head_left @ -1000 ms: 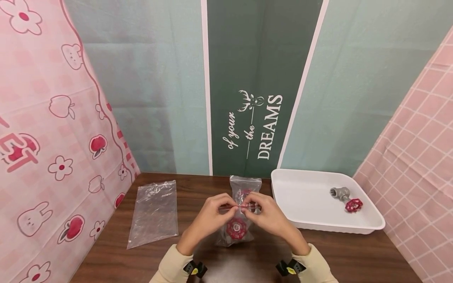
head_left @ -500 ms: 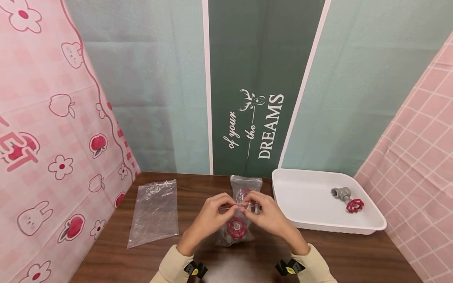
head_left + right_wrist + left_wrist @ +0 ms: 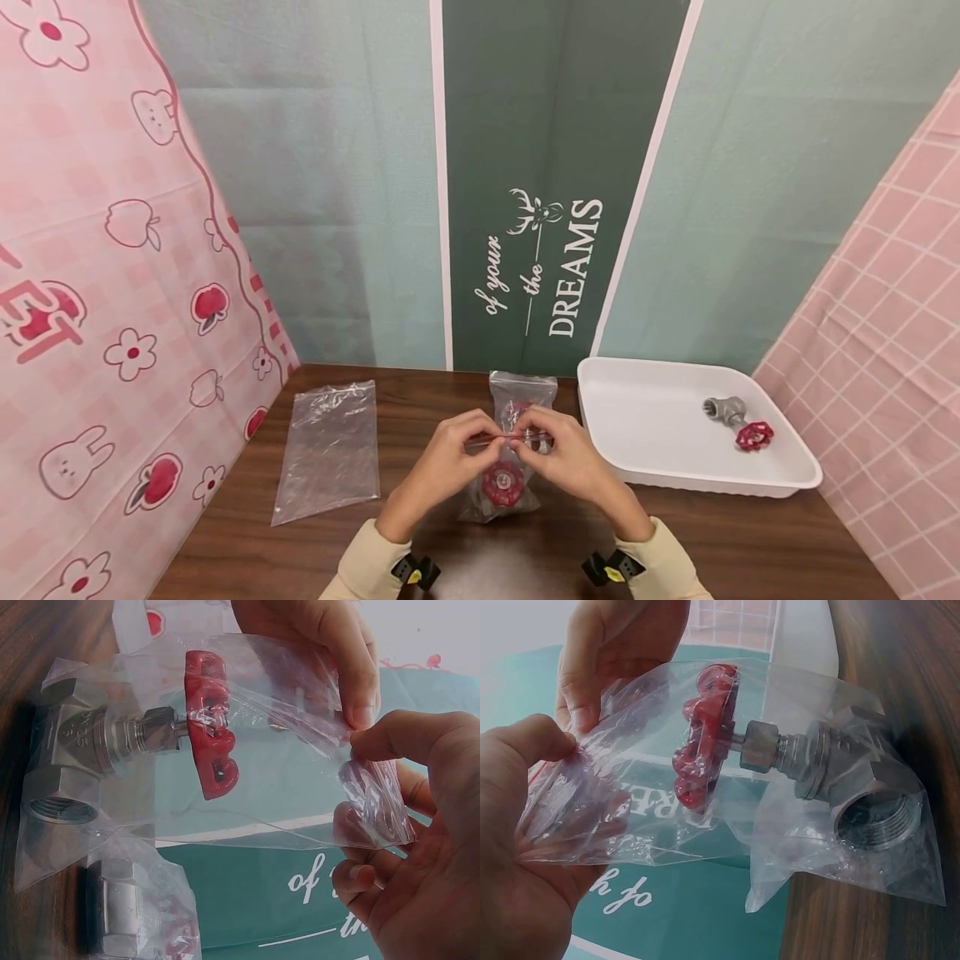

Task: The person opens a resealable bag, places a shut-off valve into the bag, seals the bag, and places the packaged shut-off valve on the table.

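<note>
A transparent zip bag [image 3: 652, 825] stands upright on the table, and inside it is a metal gate valve [image 3: 817, 761] with a red handwheel [image 3: 502, 483]. My left hand [image 3: 459, 454] pinches the bag's top edge between thumb and index finger. Close beside it, my right hand [image 3: 566, 454] pinches the same edge, the fingertips of both hands nearly meeting over the red-lined seal. Behind the hands lies a second transparent bag [image 3: 522, 385] holding another valve [image 3: 120, 907], partly hidden by the hands and the first bag.
At the right stands a white tray [image 3: 652, 442], with a loose valve [image 3: 738, 421] with a red handwheel lying in it. A flat transparent bag [image 3: 327, 454] lies on the brown wooden table [image 3: 247, 550] at the left. Patterned cloths hang behind and at both sides.
Both hands keep their pinch on the bag's top edge, with only tiny finger shifts. The bags, valves and tray stay where they were.
</note>
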The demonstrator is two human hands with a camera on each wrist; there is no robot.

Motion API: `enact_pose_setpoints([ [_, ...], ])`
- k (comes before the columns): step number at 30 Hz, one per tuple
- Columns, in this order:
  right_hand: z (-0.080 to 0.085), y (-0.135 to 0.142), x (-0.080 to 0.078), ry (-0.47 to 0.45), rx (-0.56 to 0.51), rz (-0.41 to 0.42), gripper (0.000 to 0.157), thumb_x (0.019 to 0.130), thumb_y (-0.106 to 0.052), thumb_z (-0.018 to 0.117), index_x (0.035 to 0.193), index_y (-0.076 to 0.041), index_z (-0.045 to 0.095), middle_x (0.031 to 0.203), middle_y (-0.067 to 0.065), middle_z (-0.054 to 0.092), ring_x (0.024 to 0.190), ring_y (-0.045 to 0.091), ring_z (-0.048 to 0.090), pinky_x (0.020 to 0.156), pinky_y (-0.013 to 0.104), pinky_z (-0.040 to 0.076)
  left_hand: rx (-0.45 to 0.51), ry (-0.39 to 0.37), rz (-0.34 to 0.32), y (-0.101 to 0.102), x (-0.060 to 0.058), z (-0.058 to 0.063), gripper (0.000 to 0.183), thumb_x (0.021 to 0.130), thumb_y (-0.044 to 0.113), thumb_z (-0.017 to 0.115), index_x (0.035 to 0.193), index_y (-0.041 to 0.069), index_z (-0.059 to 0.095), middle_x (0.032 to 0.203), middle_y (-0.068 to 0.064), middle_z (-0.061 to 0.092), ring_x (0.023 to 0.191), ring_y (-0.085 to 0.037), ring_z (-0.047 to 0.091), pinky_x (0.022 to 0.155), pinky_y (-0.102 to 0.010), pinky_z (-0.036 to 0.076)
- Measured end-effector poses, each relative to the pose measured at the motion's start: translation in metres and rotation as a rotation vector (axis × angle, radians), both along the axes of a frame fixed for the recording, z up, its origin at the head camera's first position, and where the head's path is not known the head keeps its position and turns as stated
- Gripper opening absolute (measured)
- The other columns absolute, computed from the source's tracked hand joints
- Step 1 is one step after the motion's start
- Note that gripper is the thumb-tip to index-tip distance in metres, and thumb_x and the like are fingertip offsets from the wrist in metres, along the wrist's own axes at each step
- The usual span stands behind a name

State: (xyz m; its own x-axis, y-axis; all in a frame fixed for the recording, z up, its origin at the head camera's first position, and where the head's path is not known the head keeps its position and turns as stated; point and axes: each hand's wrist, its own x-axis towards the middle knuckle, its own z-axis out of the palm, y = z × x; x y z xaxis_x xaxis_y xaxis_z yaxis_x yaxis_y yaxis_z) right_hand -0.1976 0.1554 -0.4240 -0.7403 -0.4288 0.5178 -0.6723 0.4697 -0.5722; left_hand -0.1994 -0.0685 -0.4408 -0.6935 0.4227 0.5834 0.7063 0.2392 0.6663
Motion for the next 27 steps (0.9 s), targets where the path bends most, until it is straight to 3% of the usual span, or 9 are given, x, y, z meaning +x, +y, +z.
enact_pose_setpoints([
  [11, -0.0033, -0.0010, -0.0013, 0.065, -0.014, 0.022, 0.025, 0.085, 0.000, 0.081, 0.091, -0.023, 0.071, 0.087, -0.012, 0.068, 0.080, 0.003, 0.062, 0.071, 0.024, 0.055, -0.004, 0.061, 0.000, 0.0024, -0.0006, -0.0004, 0.012, 0.095, -0.002, 0.073, 0.095, 0.010, 0.075, 0.093, 0.001, 0.069, 0.090, -0.006, 0.069, 0.084, -0.023, 0.062],
  [15, -0.0036, -0.0001, -0.0021, 0.067, -0.020, 0.026, 0.023, 0.088, -0.001, 0.082, 0.093, -0.022, 0.073, 0.089, -0.011, 0.070, 0.081, 0.004, 0.064, 0.072, 0.027, 0.056, -0.018, 0.061, 0.001, 0.0016, -0.0005, 0.0013, 0.010, 0.096, 0.001, 0.075, 0.099, 0.011, 0.076, 0.096, 0.002, 0.070, 0.092, -0.006, 0.069, 0.085, -0.024, 0.061],
  [23, -0.0057, 0.0055, -0.0010, -0.014, -0.071, 0.003, 0.017, 0.090, -0.002, 0.082, 0.097, -0.016, 0.074, 0.090, -0.006, 0.070, 0.075, 0.016, 0.061, 0.064, 0.026, 0.051, -0.056, 0.081, 0.021, 0.0013, -0.0009, 0.0047, 0.009, 0.095, 0.003, 0.077, 0.099, 0.011, 0.076, 0.095, 0.002, 0.069, 0.089, -0.005, 0.066, 0.082, -0.023, 0.060],
  [27, -0.0063, 0.0059, -0.0016, 0.004, -0.087, 0.014, 0.019, 0.090, 0.001, 0.080, 0.095, -0.016, 0.074, 0.089, -0.005, 0.070, 0.079, 0.014, 0.064, 0.069, 0.027, 0.054, -0.100, 0.103, 0.053, 0.0030, 0.0000, 0.0056, 0.007, 0.096, 0.008, 0.077, 0.102, 0.012, 0.077, 0.096, 0.003, 0.069, 0.089, -0.004, 0.065, 0.081, -0.022, 0.059],
])
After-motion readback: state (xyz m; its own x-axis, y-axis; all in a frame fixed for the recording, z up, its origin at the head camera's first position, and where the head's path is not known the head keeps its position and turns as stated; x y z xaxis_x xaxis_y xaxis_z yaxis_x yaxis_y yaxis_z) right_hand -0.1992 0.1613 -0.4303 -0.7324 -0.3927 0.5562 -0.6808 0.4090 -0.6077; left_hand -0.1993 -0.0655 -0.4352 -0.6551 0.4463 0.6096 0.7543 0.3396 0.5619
